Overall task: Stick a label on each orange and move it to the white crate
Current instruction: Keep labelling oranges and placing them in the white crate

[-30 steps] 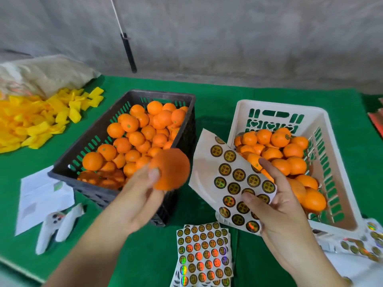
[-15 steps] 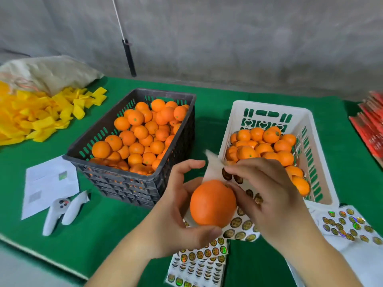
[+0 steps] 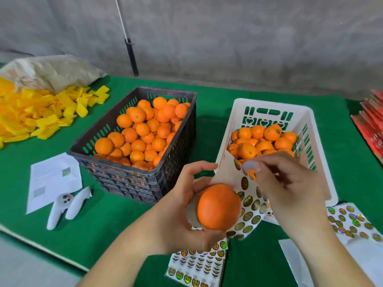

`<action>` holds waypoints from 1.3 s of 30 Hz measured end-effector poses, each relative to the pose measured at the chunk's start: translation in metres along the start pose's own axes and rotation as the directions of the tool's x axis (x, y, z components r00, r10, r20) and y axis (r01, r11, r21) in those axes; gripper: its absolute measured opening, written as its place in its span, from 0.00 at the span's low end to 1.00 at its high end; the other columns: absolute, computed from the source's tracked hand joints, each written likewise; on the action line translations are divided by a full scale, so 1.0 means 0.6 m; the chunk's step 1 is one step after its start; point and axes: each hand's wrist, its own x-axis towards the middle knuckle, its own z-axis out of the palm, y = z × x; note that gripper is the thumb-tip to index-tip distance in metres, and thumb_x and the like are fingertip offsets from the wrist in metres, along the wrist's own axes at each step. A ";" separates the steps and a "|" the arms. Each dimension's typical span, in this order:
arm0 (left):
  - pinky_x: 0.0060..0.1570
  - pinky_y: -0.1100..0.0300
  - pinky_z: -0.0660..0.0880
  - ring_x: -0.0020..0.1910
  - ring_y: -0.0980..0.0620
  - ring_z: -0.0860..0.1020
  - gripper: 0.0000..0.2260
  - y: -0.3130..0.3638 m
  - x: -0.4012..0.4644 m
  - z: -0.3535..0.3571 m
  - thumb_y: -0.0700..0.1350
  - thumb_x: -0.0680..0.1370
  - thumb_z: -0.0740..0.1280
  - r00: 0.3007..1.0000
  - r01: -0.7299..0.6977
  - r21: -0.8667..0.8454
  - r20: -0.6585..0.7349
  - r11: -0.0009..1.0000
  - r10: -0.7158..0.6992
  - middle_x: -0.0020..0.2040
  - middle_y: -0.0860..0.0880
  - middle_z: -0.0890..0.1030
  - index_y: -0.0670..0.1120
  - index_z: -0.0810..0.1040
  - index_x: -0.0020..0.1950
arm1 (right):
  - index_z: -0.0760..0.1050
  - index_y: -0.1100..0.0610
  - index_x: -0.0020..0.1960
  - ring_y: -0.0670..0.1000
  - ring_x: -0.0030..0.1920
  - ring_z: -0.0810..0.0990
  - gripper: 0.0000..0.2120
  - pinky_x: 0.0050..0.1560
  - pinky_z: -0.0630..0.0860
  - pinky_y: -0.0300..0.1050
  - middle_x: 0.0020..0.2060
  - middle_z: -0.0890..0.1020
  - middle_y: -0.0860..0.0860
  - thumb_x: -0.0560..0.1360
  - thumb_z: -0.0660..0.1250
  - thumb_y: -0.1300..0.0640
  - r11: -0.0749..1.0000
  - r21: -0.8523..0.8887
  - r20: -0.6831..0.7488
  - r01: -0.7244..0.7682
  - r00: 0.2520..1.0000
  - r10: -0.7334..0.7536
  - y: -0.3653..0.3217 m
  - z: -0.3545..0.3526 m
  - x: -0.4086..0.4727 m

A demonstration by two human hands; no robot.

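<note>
— What's sitting in the crates?
— Round oranges are filling the slotted black plastic crate point(image 3: 132, 141) mid-frame; labelled ones are lying in the white plastic crate point(image 3: 271, 104) at right.
— And the hands?
— Low centre, the left hand point(image 3: 178, 212) is gripping one smooth orange point(image 3: 217, 207) and a white sheet of round gold labels point(image 3: 246, 195); the right hand point(image 3: 290, 187) is pinching at that sheet.

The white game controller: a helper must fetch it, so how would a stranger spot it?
On the green table cover, look left of the black slatted plastic crate. Below the white paper sheet lies the white game controller, two-pronged, with small dark buttons.
</note>
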 end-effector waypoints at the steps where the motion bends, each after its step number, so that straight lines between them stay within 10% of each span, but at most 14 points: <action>1: 0.65 0.44 0.78 0.69 0.45 0.78 0.45 -0.003 0.003 0.001 0.46 0.73 0.81 1.000 0.008 -0.039 0.007 0.999 -0.008 0.73 0.50 0.76 0.60 0.54 0.79 | 0.84 0.44 0.50 0.38 0.43 0.80 0.13 0.42 0.71 0.27 0.44 0.83 0.38 0.81 0.70 0.63 0.991 -0.091 -0.056 0.100 0.993 -0.106 -0.005 0.001 -0.007; 5: 0.61 0.40 0.80 0.65 0.39 0.80 0.48 -0.018 0.011 0.009 0.47 0.72 0.81 0.997 0.023 -0.172 -0.075 0.985 -0.036 0.69 0.44 0.78 0.56 0.51 0.80 | 0.86 0.58 0.57 0.48 0.46 0.80 0.11 0.46 0.74 0.39 0.48 0.80 0.50 0.81 0.67 0.57 0.881 -0.216 0.164 0.421 0.905 -0.392 -0.010 0.022 -0.042; 11: 0.62 0.35 0.78 0.62 0.38 0.82 0.43 -0.030 0.019 0.012 0.59 0.67 0.82 0.991 0.081 -0.302 -0.078 0.950 -0.109 0.66 0.44 0.80 0.62 0.60 0.75 | 0.72 0.51 0.76 0.51 0.65 0.75 0.30 0.52 0.81 0.49 0.69 0.71 0.49 0.75 0.70 0.45 0.891 -0.257 0.424 0.375 0.872 -0.245 0.012 0.011 -0.054; 22: 0.65 0.37 0.76 0.66 0.31 0.78 0.43 -0.065 0.049 0.038 0.35 0.76 0.74 0.986 0.164 -0.724 0.093 0.670 -0.141 0.70 0.34 0.77 0.59 0.56 0.82 | 0.76 0.38 0.66 0.50 0.62 0.82 0.33 0.58 0.80 0.41 0.63 0.81 0.42 0.63 0.82 0.37 0.953 0.299 0.131 -0.044 0.991 0.005 0.028 -0.020 -0.017; 25: 0.65 0.41 0.77 0.67 0.33 0.78 0.33 -0.081 0.058 0.032 0.32 0.80 0.68 0.987 0.156 -0.684 0.087 0.713 -0.133 0.71 0.35 0.77 0.50 0.62 0.82 | 0.73 0.29 0.66 0.41 0.61 0.79 0.34 0.61 0.76 0.32 0.61 0.78 0.35 0.63 0.76 0.26 0.998 -0.058 0.019 -0.019 1.000 0.020 0.066 -0.071 0.035; 29: 0.64 0.43 0.77 0.66 0.35 0.79 0.26 -0.097 0.077 0.010 0.39 0.80 0.72 0.990 0.138 -0.642 0.084 0.754 -0.110 0.71 0.36 0.77 0.45 0.70 0.77 | 0.57 0.45 0.81 0.61 0.73 0.69 0.49 0.69 0.69 0.65 0.73 0.72 0.54 0.68 0.69 0.25 0.779 -0.578 -0.029 -0.245 0.959 0.281 0.143 -0.097 0.089; 31: 0.65 0.43 0.77 0.67 0.35 0.79 0.25 -0.105 0.091 -0.006 0.40 0.81 0.72 0.992 0.121 -0.626 0.063 0.770 -0.105 0.71 0.37 0.77 0.45 0.71 0.76 | 0.46 0.41 0.84 0.58 0.82 0.54 0.54 0.77 0.55 0.64 0.83 0.58 0.50 0.69 0.62 0.18 0.746 -0.609 0.082 -0.270 0.914 0.398 0.157 -0.079 0.089; 33: 0.67 0.39 0.76 0.68 0.35 0.78 0.24 -0.111 0.107 -0.025 0.42 0.79 0.74 0.991 0.108 -0.605 -0.003 0.789 -0.137 0.70 0.38 0.78 0.47 0.74 0.74 | 0.59 0.31 0.81 0.50 0.82 0.60 0.49 0.79 0.56 0.58 0.82 0.61 0.41 0.64 0.56 0.13 0.857 -0.286 0.260 -0.429 0.826 0.500 0.145 -0.041 0.068; 36: 0.65 0.42 0.78 0.67 0.41 0.80 0.20 -0.120 0.132 -0.059 0.41 0.79 0.73 0.962 0.086 -0.457 -0.192 0.885 -0.192 0.68 0.44 0.82 0.52 0.78 0.69 | 0.78 0.41 0.72 0.54 0.68 0.82 0.50 0.68 0.75 0.59 0.70 0.81 0.50 0.59 0.63 0.14 0.479 0.421 0.558 -0.770 0.636 0.533 0.115 0.036 0.045; 39: 0.67 0.53 0.77 0.69 0.49 0.78 0.19 -0.134 0.157 -0.109 0.39 0.82 0.70 0.958 0.060 -0.211 -0.264 0.976 -0.116 0.69 0.51 0.81 0.51 0.76 0.73 | 0.83 0.44 0.63 0.51 0.61 0.85 0.25 0.61 0.82 0.54 0.62 0.86 0.49 0.72 0.67 0.34 0.645 0.414 0.401 -0.642 0.765 0.504 0.104 0.092 0.046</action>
